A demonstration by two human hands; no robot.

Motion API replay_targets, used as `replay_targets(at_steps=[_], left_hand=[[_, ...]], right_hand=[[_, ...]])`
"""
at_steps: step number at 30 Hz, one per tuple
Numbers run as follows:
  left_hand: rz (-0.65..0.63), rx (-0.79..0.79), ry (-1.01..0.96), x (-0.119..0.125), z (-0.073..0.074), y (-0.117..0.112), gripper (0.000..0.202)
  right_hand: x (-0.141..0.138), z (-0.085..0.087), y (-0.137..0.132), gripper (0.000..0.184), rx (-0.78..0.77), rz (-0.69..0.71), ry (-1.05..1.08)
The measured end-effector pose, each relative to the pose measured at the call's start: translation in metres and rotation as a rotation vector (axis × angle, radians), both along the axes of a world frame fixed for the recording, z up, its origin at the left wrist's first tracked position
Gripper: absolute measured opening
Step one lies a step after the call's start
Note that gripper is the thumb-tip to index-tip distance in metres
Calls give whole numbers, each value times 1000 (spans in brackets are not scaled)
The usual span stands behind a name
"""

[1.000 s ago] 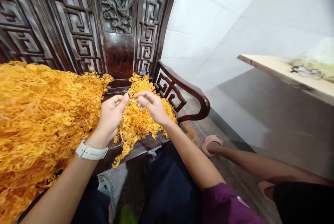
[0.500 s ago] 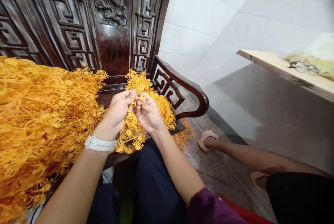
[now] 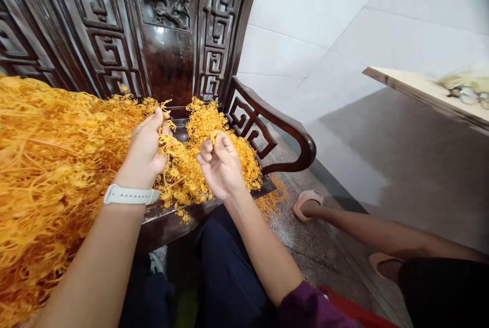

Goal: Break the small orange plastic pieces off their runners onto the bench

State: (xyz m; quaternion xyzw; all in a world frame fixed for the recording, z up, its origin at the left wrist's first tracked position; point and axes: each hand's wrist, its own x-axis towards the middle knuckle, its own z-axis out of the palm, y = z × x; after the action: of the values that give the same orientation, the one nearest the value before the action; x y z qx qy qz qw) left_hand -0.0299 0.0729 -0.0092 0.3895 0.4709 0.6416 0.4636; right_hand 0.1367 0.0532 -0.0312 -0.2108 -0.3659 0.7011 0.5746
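Note:
My left hand (image 3: 142, 152), with a pale watch band on its wrist, is closed on a branching yellow-orange artificial flower sprig (image 3: 168, 142). Some of its fingers are hidden behind the palm. To its right, my right hand (image 3: 223, 170) pinches a small yellow flower piece (image 3: 214, 136) between thumb and fingers, palm turned up. Beneath and behind the hands lies a smaller heap of yellow flower pieces (image 3: 244, 157) on the seat. A much larger pile of the same orange sprigs (image 3: 57, 165) fills the left side.
The dark carved wooden bench (image 3: 168, 68) has a curved armrest (image 3: 294, 137) on the right. Orange bits (image 3: 273, 198) are scattered on the floor. Another person's slippered foot (image 3: 307, 206) is nearby. Glasses (image 3: 468, 94) lie on a wooden board (image 3: 412, 83) by the tiled wall.
My hands, together before, are now apart. The left has moved left and slightly up with the sprig; the right has shifted slightly right with a small piece. The view has shifted a little.

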Motion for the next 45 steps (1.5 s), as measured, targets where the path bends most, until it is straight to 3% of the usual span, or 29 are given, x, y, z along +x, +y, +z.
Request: replay_targets(at_steps=[3, 6, 10, 14, 21, 26, 32, 37, 45], left_hand=[[110, -68, -123, 12, -2, 1, 50], [100, -85, -139, 25, 1, -3, 45], [118, -56, -138, 34, 10, -8, 35], [63, -53, -43, 37, 19, -12, 26], [-225, 112, 31, 37, 17, -20, 27], [-265, 122, 26, 34, 13, -23, 22], [-409, 61, -377, 42, 19, -31, 23], [-311, 12, -522, 54, 22, -31, 39], [-260, 6, -636, 59, 26, -33, 39]], right_hand=[[6, -15, 19, 26, -188, -154, -90], [13, -29, 28, 35, -259, -169, -216], [7, -25, 12, 40, -63, -226, -320], [-7, -11, -6, 30, 230, -274, -441], [-6, -16, 2, 35, 213, -248, -438], [-2, -15, 1, 22, 146, -163, -264], [4, -8, -1, 8, 17, 129, 132], [4, -12, 5, 10, -13, 120, 131], [1, -13, 11, 22, -32, 102, 152]])
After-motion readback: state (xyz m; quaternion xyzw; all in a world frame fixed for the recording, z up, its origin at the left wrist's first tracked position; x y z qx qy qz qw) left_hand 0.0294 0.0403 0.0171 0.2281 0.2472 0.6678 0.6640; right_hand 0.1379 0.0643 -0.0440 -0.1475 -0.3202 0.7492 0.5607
